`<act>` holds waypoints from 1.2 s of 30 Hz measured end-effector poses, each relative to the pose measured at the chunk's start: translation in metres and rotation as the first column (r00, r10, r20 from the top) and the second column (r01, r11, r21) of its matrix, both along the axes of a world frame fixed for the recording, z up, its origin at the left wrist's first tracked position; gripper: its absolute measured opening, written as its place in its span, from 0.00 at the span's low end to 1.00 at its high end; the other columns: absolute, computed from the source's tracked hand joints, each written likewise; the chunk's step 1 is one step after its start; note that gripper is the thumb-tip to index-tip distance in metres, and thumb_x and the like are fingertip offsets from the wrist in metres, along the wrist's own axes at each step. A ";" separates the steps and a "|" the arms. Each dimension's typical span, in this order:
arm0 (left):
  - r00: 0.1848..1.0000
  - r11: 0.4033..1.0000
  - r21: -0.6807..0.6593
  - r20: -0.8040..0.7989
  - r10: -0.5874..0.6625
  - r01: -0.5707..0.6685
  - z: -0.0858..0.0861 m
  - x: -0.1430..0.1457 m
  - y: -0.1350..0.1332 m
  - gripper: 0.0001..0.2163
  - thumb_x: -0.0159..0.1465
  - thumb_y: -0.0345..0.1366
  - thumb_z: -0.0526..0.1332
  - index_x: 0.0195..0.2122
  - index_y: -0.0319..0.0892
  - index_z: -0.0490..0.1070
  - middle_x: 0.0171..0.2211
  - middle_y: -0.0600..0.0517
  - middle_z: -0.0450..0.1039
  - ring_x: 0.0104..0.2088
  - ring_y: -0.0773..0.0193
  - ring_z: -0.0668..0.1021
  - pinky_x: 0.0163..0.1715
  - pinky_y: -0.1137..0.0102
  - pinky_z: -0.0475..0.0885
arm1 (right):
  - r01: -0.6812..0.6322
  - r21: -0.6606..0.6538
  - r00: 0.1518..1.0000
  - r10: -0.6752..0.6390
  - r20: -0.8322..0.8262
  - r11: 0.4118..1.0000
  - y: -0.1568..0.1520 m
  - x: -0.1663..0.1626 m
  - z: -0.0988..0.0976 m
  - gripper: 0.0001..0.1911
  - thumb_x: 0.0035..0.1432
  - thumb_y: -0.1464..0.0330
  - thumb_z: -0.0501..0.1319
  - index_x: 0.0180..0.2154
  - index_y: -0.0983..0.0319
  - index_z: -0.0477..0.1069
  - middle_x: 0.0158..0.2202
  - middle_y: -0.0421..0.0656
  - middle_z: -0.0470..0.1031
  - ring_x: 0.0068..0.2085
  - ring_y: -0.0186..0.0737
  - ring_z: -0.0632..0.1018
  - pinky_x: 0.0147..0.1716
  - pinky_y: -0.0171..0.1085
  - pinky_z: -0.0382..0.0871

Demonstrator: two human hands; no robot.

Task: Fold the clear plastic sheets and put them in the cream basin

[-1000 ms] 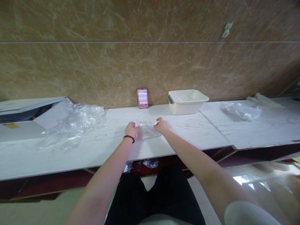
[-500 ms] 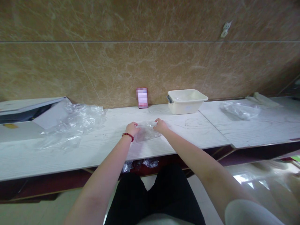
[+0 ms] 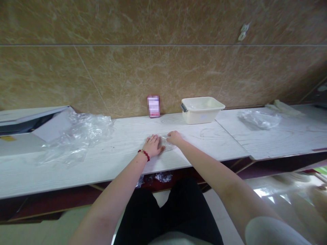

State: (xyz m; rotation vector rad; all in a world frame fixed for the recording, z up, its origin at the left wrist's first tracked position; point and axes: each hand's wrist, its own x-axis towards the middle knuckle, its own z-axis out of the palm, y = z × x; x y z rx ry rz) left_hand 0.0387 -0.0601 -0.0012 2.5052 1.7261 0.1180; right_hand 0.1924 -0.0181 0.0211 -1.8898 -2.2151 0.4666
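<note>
Between front and back edges of the counter (image 3: 127,136), the left hand (image 3: 152,146) lies spread, ungripping, on a clear bag (image 3: 167,145); whether the right hand (image 3: 174,137) pinches it, I cannot tell.

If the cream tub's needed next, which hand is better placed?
Probably the right hand: it's nearer the cream tub. The left hand is farther off, fingers spread, at the clear plastic.

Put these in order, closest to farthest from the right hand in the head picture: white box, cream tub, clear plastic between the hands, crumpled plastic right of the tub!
From the right hand:
1. Clear plastic: right at the hand, on its left.
2. Cream tub: behind the hand, a bit right.
3. Crumpled plastic: farther right.
4. White box: far left.
</note>
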 end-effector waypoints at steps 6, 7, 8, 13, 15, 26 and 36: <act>1.000 0.999 0.038 -0.002 -0.008 0.008 -0.001 0.001 -0.006 0.31 0.57 0.53 0.43 0.55 0.36 0.51 0.58 0.42 0.46 0.58 0.53 0.47 0.53 0.58 0.44 | -0.058 0.220 0.998 0.054 0.024 0.974 -0.012 -0.011 0.010 0.16 0.51 0.68 0.52 0.42 0.66 0.67 0.44 0.52 0.65 0.48 0.42 0.65 0.48 0.37 0.54; 1.000 0.999 0.050 -0.010 -0.007 0.008 -0.002 0.001 -0.007 0.30 0.57 0.52 0.43 0.55 0.36 0.51 0.58 0.42 0.46 0.58 0.53 0.47 0.53 0.58 0.44 | -0.105 0.261 0.994 0.105 0.013 0.960 -0.014 -0.015 0.010 0.16 0.53 0.69 0.50 0.43 0.66 0.66 0.45 0.51 0.65 0.48 0.40 0.64 0.49 0.36 0.53; 1.000 0.998 0.060 -0.018 -0.006 0.007 -0.003 0.001 -0.007 0.30 0.57 0.52 0.43 0.55 0.36 0.50 0.58 0.42 0.46 0.58 0.53 0.47 0.53 0.57 0.44 | -0.153 0.275 0.987 0.158 0.002 0.949 -0.016 -0.019 0.009 0.16 0.54 0.71 0.48 0.44 0.66 0.65 0.46 0.49 0.65 0.48 0.37 0.64 0.49 0.34 0.53; 0.999 0.997 0.078 -0.031 -0.007 0.010 -0.007 0.000 -0.006 0.29 0.57 0.48 0.46 0.56 0.37 0.48 0.58 0.43 0.46 0.58 0.54 0.48 0.53 0.59 0.43 | -0.238 0.135 0.971 0.231 0.066 0.962 -0.021 -0.037 -0.008 0.20 0.54 0.75 0.45 0.49 0.68 0.59 0.50 0.48 0.63 0.50 0.36 0.63 0.48 0.32 0.54; 1.000 0.998 0.061 -0.031 0.000 0.002 -0.007 -0.001 -0.005 0.30 0.56 0.48 0.47 0.57 0.37 0.47 0.58 0.44 0.45 0.58 0.54 0.48 0.54 0.60 0.43 | -0.224 0.125 0.973 0.214 0.089 0.967 -0.021 -0.038 -0.018 0.21 0.54 0.75 0.46 0.50 0.69 0.58 0.52 0.50 0.59 0.53 0.39 0.59 0.50 0.35 0.52; 0.998 0.997 0.070 -0.037 0.044 -0.042 -0.008 -0.011 -0.010 0.24 0.59 0.47 0.41 0.56 0.48 0.49 0.58 0.49 0.45 0.57 0.57 0.50 0.53 0.56 0.42 | -0.174 0.178 0.981 0.155 0.115 0.969 -0.031 -0.015 -0.030 0.25 0.58 0.63 0.39 0.56 0.62 0.48 0.58 0.44 0.48 0.58 0.40 0.50 0.54 0.46 0.38; 0.996 0.998 0.015 -0.062 0.069 -0.068 -0.002 -0.052 -0.012 0.34 0.55 0.57 0.40 0.58 0.42 0.43 0.59 0.47 0.42 0.58 0.55 0.48 0.52 0.51 0.35 | -0.110 0.112 0.979 0.088 0.185 0.988 -0.030 0.002 -0.025 0.30 0.55 0.53 0.38 0.57 0.55 0.42 0.60 0.42 0.41 0.58 0.45 0.44 0.50 0.59 0.31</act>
